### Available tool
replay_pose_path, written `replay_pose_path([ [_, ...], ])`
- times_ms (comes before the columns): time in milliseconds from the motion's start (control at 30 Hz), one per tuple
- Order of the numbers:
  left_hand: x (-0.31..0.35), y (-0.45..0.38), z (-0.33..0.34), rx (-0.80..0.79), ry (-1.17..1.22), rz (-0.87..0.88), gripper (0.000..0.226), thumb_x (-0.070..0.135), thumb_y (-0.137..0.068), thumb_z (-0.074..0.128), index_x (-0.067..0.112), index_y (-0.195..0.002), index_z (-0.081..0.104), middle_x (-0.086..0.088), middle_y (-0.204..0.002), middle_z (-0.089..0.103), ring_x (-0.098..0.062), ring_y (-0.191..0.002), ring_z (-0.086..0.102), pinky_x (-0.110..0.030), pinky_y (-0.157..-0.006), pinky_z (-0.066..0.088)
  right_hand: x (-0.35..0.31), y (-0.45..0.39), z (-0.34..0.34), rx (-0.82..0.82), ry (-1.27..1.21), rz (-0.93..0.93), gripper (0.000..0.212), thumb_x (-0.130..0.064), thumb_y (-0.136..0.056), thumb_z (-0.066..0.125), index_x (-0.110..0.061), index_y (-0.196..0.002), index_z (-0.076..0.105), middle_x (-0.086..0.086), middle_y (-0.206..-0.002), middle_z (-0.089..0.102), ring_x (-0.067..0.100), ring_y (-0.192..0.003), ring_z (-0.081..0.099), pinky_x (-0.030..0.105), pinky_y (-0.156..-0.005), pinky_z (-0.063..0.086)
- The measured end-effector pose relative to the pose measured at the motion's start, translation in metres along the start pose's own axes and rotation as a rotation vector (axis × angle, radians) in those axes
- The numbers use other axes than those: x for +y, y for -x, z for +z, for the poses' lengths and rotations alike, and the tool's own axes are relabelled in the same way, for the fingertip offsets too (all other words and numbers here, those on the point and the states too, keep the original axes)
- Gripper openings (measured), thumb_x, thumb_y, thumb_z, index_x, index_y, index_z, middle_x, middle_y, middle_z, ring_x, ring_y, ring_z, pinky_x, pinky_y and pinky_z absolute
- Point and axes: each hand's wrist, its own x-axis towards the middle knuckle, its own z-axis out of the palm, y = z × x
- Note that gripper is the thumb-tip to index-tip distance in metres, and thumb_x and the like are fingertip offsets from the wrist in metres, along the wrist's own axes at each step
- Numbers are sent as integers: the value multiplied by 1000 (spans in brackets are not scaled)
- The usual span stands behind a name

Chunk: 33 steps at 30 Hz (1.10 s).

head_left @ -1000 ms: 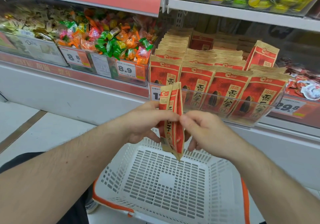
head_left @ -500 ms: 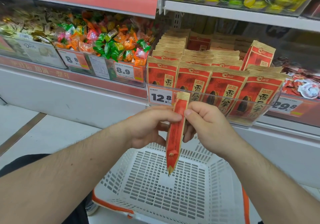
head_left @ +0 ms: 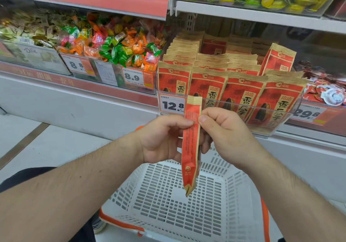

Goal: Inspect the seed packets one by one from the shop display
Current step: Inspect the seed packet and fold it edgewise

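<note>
- Turned edge-on since a second ago, seed packet point(head_left: 191, 148) now hangs upright over white basket point(head_left: 168, 204)
- Left hand point(head_left: 161, 138) and right hand point(head_left: 224, 129) both pinch its upper part, before display bin point(head_left: 280, 127)

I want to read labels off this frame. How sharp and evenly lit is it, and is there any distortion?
Head view: the held packet and the 12.8 tag are sharp; light is even, with soft glare on the clear bin front; shelf edges bow from the wide lens; the packet's small print stays too fine to read.
</note>
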Motion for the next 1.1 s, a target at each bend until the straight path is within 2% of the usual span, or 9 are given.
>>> replay_pose_path([
  [133,2,-1,-6,154,64,-29,58,38,-65,70,1,-109,62,-22,-95,62,-37,-91,59,-61,-95,43,-7,2,-6,-72,160,24,31,-19,-100,51,-9,-73,62,3,-59,63,18,-49,59,29,-52,48],
  [233,7,1,-6,243,128,-22,48,32,-63,71,4,-102,63,-17,-94,63,-34,-83,62,-61,-88,49,-16,7,-12,-285,343,126,37,-30,-93,62,-15,-59,61,1,-54,62,13,-47,57,29,-49,47],
  [333,10,3,-5,298,175,-20,52,36,-65,70,6,-106,60,-16,-99,57,-32,-80,64,-52,-73,56,-22,11,-11,-376,479,179,28,-28,-86,72,-13,-63,65,-2,-58,66,11,-51,60,32,-53,52],
  [433,9,3,-6,344,179,-34,53,38,-67,67,7,-110,56,-15,-110,50,-35,-96,57,-55,-76,56,-22,11,-10,-413,481,211,25,-19,-93,65,-9,-71,69,-1,-68,72,12,-54,65,31,-56,54],
  [500,8,2,-6,353,178,-59,51,38,-66,68,6,-105,59,-16,-110,50,-35,-98,57,-57,-79,55,-21,11,-11,-455,476,223,23,-16,-96,60,-3,-80,70,2,-74,74,12,-56,67,34,-62,55],
  [567,6,2,-6,353,176,-77,42,39,-67,67,8,-95,61,-15,-110,51,-34,-96,58,-59,-83,53,-20,11,-12,-489,446,234,23,-13,-98,57,-1,-83,70,2,-74,74,11,-58,67,29,-62,54],
  [733,5,1,-6,345,187,-85,36,39,-68,64,10,-89,61,-13,-111,52,-35,-97,57,-62,-87,50,-17,9,-15,-512,418,245,23,-11,-99,56,-2,-82,69,-5,-65,70,10,-60,68,29,-65,53],
  [1000,6,0,-5,368,186,-58,36,38,-67,65,11,-89,60,-11,-111,51,-34,-95,57,-59,-84,52,-11,8,-15,-484,390,244,22,-12,-97,58,-2,-81,70,3,-71,72,13,-60,67,27,-63,53],
  [1100,6,0,-5,409,132,-4,26,36,-70,66,14,-83,62,-12,-94,58,-33,-95,57,-64,-93,46,-8,7,-14,-424,448,231,26,-25,-93,66,-12,-71,69,3,-67,71,18,-59,68,35,-64,58],
])
